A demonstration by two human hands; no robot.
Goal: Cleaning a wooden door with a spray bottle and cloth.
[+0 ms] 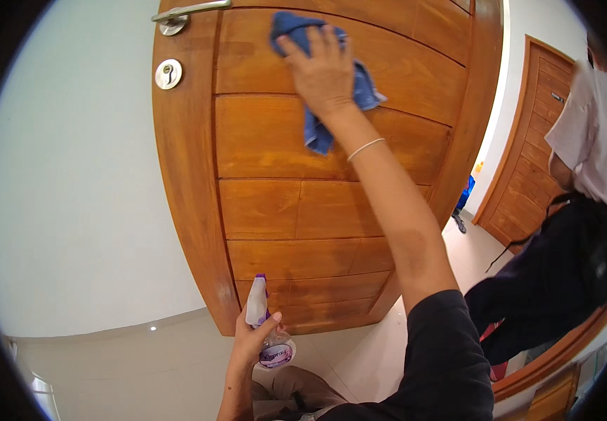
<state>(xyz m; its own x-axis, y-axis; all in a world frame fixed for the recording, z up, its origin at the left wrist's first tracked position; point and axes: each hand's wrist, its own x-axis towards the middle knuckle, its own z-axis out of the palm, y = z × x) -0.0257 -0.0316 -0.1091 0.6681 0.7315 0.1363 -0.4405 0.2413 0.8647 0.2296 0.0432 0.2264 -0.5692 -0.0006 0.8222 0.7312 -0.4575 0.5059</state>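
My right hand (324, 71) presses a blue cloth (316, 129) against the upper panels of a wooden door (261, 137). The cloth bunches above my fingers and hangs down on both sides of my wrist. Low in front of me, my left hand (256, 334) grips a spray bottle (277, 351) around its neck. The bottle is clear with a white and purple trigger head that points up. A metal lever handle (190, 10) and a round keyhole plate (169, 73) are on the door's left edge.
A white wall (87, 173) stands left of the door above a glossy tiled floor (151, 368). At the right, clothing (556, 273) in dark and light fabric hangs or is worn close by; I cannot tell which. Behind is another wooden door (524, 168), with a sandal (459, 222) on the floor.
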